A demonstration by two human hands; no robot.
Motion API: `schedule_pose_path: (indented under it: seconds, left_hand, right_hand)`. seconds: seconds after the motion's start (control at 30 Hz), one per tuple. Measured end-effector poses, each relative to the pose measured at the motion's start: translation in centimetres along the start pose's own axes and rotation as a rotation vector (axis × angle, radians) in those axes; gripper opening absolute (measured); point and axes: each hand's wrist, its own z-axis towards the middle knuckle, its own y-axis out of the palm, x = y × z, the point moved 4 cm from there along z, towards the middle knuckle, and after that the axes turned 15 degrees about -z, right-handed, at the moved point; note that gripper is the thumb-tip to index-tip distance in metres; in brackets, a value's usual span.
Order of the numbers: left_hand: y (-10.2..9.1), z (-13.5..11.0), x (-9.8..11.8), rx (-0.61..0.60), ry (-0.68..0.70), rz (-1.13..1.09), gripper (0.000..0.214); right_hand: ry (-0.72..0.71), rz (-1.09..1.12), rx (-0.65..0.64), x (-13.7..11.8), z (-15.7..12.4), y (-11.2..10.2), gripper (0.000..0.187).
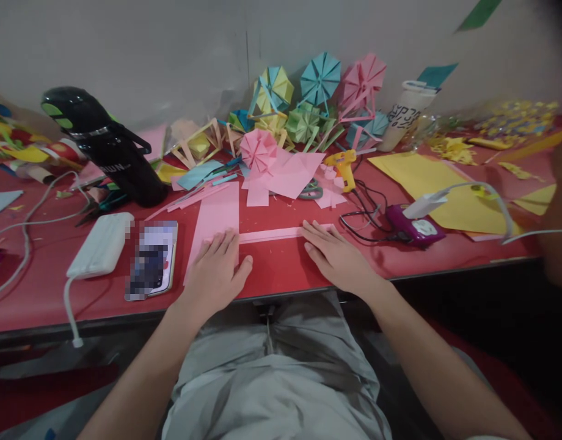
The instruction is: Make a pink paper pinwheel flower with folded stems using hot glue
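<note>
My left hand (215, 272) lies flat with fingers stretched out on the near end of a pink paper sheet (217, 214) on the red table (272, 269). My right hand (333, 253) rests flat beside it, fingertips on the right end of a narrow pink paper strip (269, 234) that runs between the two hands. Neither hand grips anything.
A phone (153, 260) and a white power bank (101, 243) lie to the left, a black bottle (102, 143) behind them. Folded paper umbrellas (320, 79) stand by the wall. A yellow glue gun (343, 168), scissors (311, 191), a purple device (413, 226) and yellow paper (427, 180) sit to the right.
</note>
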Motion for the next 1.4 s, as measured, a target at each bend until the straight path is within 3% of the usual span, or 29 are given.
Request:
schedule_pose_path:
  seconds: [0.17, 0.53, 0.73, 1.0, 1.27, 1.4]
  left_hand:
    - [-0.3, -0.3, -0.8, 0.027, -0.033, 0.000, 0.058]
    - [-0.4, -0.6, -0.7, 0.045, 0.014, 0.156, 0.057]
    - [-1.6, 1.1, 0.1, 0.045, 0.100, 0.131, 0.044]
    - [-2.9, 6.0, 1.0, -0.075, 0.269, -0.053, 0.028]
    - [-3.1, 7.7, 2.0, -0.102, 0.315, 0.043, 0.030]
    - [-3.1, 8.5, 2.0, -0.115, 0.287, 0.031, 0.028]
  right_hand:
    - [0.064, -0.022, 0.028, 1.2, -0.5, 0.1, 0.052]
    - [0.068, -0.132, 0.075, 1.3, -0.8, 0.0, 0.049]
    - [0.074, -0.195, 0.082, 1.0, -0.3, -0.7, 0.045]
    - [0.023, -0.085, 0.121, 1.8, 2.4, -1.5, 0.033]
    - [-0.124, -0.046, 0.037, 3.4, 6.3, -1.9, 0.031]
    - [-0.081, 0.036, 0.109, 5.3, 8.2, -2.5, 0.025]
